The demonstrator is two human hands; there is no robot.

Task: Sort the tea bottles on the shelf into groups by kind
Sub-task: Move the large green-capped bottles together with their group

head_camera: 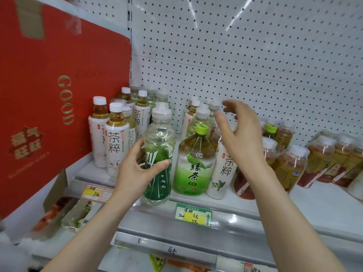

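Clear plastic fills the left hand [137,169]: its fingers [160,165] are wrapped round the middle of a see-through bottle [159,154] with a green leaf-patterned label and a white cap, standing upright at the front edge of the shelf [225,203]. The right hand [240,132] hovers higher and to the right, fingers spread and holding nothing, just in front of the bottles at the back. Directly below it, between the two hands, stands a green tea bottle [195,163] with a lime-green cap, and leaning against that bottle's right side is a white-labelled tea bottle [222,169]. More white-labelled bottles of this kind [115,138] stand grouped at the far left, beside a red box [49,99]. To the right, shrink-wrapped packs of brown tea [330,160] lie tilted. The gripped bottle's long axis is vertical; others that look alike stand behind it, so it probably belongs further back, and the left hand is the nearer one to move it.
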